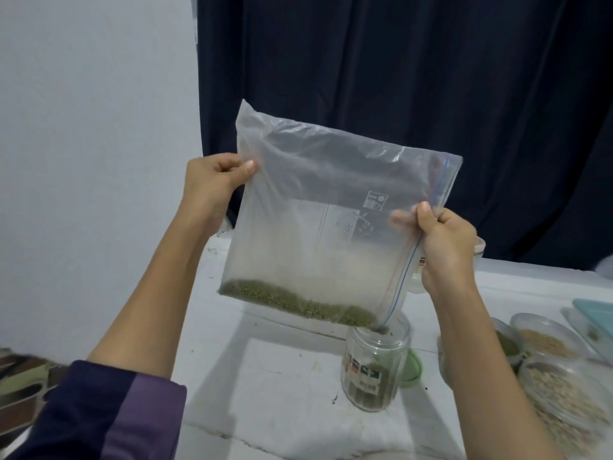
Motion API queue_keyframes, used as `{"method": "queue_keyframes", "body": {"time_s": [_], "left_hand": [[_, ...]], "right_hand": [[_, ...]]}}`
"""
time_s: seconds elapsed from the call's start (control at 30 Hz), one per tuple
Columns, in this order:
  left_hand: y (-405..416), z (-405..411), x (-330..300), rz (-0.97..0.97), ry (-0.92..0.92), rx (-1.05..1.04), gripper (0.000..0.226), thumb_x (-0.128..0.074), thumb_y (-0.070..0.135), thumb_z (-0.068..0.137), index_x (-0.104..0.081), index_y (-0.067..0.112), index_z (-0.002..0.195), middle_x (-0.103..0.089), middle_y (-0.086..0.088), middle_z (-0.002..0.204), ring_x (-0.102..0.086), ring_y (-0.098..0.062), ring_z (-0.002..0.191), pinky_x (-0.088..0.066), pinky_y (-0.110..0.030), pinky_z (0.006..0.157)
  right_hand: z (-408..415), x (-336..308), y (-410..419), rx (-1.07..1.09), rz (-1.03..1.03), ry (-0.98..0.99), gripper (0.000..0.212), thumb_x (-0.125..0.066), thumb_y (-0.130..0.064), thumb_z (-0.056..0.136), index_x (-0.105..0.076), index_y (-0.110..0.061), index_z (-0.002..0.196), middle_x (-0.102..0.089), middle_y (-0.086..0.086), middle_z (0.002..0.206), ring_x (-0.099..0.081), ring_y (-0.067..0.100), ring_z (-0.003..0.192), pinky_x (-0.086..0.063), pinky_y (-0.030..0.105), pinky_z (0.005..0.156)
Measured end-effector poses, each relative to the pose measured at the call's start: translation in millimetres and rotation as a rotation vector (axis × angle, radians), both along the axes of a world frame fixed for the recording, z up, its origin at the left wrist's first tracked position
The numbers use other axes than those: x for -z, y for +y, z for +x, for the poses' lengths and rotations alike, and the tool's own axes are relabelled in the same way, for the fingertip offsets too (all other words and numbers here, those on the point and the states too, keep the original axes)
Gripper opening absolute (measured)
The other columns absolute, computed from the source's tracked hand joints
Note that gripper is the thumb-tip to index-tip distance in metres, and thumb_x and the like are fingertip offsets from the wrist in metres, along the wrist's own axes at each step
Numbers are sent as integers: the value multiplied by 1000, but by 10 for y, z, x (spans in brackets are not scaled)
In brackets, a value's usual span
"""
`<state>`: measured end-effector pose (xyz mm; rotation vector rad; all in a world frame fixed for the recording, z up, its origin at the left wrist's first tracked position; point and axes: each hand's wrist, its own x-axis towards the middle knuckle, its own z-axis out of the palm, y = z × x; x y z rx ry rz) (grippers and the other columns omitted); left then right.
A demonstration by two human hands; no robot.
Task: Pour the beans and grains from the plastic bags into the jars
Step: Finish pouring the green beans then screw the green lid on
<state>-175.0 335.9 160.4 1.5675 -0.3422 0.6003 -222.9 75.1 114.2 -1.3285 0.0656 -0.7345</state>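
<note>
The plastic bag [318, 207], a clear zip-top one, hangs in the air above the desk [282, 393] in the head view, turned so that its zip edge runs down its right side and one lower corner dips into the mouth of the glass jar [374, 366]. Green beans [295, 302] lie in a low band along the bag's bottom edge, sloping down toward that corner (the rest of the bag looks hollow and cloudy). The left hand [212, 184] grips the bag's upper left edge, thumb on the near face and fingers curled behind the plastic. The right hand [444, 240] pinches the zip edge on the bag's right side, thumb pressed on the front, fingers wrapped behind. The jar stands upright on the desk directly under the bag's low corner and bears a printed label; some greenish contents show inside it. A green lid [413, 368] lies just behind the jar to its right. Further right of the jar stand open containers of pale grains [560, 393]. A dark curtain [398, 61] hangs behind the bag.
</note>
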Motion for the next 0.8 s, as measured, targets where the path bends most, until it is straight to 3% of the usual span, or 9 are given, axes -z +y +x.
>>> {"method": "queue_keyframes", "body": {"time_s": [0.1, 0.27, 0.4, 0.57, 0.63, 0.73, 0.8], "left_hand": [[-94, -12, 29, -38, -17, -3, 21, -57, 12, 94, -60, 15, 73, -60, 5, 75, -56, -7, 66, -47, -21, 63], [-252, 63, 50, -80, 4, -62, 23, -39, 16, 99, -43, 16, 76, -44, 1, 76, -39, -14, 73, -34, -27, 69], [-428, 33, 5, -96, 3, -113, 30, -32, 12, 96, -28, 20, 67, -31, 6, 66, -29, -6, 59, -29, -20, 54], [-512, 35, -28, -52, -66, -184, 35, -30, 21, 101, -27, 20, 66, -30, 7, 65, -28, -7, 58, -28, -24, 55], [-529, 33, -19, -28, -86, -235, 37, -29, 24, 103, -27, 20, 66, -31, 7, 65, -29, -5, 57, -29, -19, 54], [-558, 46, 16, 5, -119, -285, 39, -28, 29, 104, -29, 20, 66, -33, 7, 64, -30, -5, 56, -31, -16, 52], [-573, 51, 27, 2, -126, -300, 39, -29, 28, 104, -29, 19, 66, -33, 7, 64, -30, -5, 56, -31, -17, 53]], "right_hand": [[-21, 4, 10, 19, 12, -21, 26, -49, -13, 100, -56, -11, 75, -71, -7, 63, -68, -1, 68, -50, 15, 78], [-48, -9, 27, 14, -44, -12, 26, -48, -14, 100, -53, -12, 75, -72, 1, 80, -67, -2, 70, -49, 16, 79], [-39, -14, 39, 39, -86, -2, 27, -47, -15, 101, -54, -11, 75, -72, 1, 83, -65, -2, 68, -48, 15, 72], [-40, -18, 30, 67, -100, -2, 30, -48, -15, 100, -52, -12, 71, -73, 3, 84, -66, 7, 73, -49, 15, 70], [-47, -16, 50, 25, -129, 5, 30, -48, -14, 100, -52, -12, 70, -73, 6, 87, -68, 4, 76, -51, 14, 74], [-34, -12, 25, 75, -102, -15, 24, -50, -14, 99, -59, -4, 80, -73, 12, 91, -69, 15, 86, -52, 26, 85], [-44, -21, 43, 26, -124, -11, 24, -48, -13, 100, -56, -7, 78, -74, 8, 87, -70, 13, 84, -51, 22, 84]]}}
